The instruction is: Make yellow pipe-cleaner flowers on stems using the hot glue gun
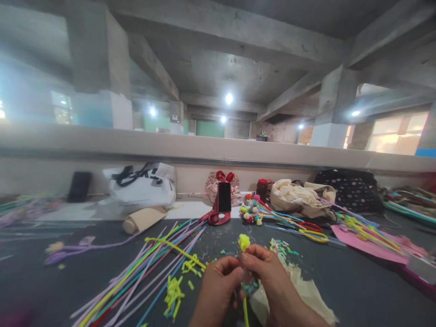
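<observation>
A small yellow craft flower (244,242) rises just above my fingertips, upright on a thin yellow stem (245,311) that shows again below my hands. My right hand (267,268) pinches it right under the head. Close beside it, my left hand (220,284) has thumb and fingers closed at the stem; the exact grip is partly hidden. Short yellow cut pieces (174,293) lie in a heap left of my left hand. A crumpled cream cloth or paper (306,293) is under and beside my right hand, with tiny coloured bits (282,247) behind it.
Long coloured strips (136,281) spread across the table at left. Red-handled scissors (216,217) lie before a propped phone (224,197). Finished-looking flowers (252,209), yellow-and-red-handled scissors (313,234), a pink sheet (368,245) and a cloth bag (299,197) are at right; a white bag (143,188) stands back left.
</observation>
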Demonstrator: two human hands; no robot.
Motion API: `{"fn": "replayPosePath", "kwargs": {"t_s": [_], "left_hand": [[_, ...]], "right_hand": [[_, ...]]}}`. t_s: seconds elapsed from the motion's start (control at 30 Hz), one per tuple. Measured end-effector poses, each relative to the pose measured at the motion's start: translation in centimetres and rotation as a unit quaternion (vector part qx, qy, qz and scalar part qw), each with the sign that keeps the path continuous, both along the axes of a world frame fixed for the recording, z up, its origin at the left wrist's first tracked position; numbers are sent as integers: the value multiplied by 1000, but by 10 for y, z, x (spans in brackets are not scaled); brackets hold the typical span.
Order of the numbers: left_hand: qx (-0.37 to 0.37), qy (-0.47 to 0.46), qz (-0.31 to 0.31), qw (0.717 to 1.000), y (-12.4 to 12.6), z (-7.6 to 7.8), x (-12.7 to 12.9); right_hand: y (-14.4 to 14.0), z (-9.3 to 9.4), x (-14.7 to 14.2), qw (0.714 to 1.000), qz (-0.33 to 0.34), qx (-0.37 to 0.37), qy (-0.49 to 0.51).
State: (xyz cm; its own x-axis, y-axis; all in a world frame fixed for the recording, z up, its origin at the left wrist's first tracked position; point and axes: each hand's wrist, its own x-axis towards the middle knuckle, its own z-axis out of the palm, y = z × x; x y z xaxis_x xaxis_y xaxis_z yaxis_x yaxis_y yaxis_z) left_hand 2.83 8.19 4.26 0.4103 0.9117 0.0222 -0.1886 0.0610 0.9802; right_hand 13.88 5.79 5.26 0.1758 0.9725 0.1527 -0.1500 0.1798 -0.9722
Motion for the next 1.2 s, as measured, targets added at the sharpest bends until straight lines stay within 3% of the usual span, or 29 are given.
{"fn": "replayPosePath", "kwargs": {"t_s": [0.3, 0.5, 0.77, 1.07, 1.2], "left_hand": [[-9, -16, -5, 1000, 5, -2, 1], [-65, -71, -45, 994, 3, -1, -3], [-143, -113, -81, 980, 2, 3, -4], [-204, -130, -85, 966, 1, 3, -4], [-215, -143, -97, 961, 0, 6, -5]], "right_hand": [[-7, 4, 15, 997, 39, -29, -61], [-20, 0, 44, 994, 25, -71, -79], [-36, 6, 57, 987, -38, -42, -148], [-30, -11, 59, 975, 35, -48, -215], [-30, -8, 62, 965, 41, -22, -260]]}}
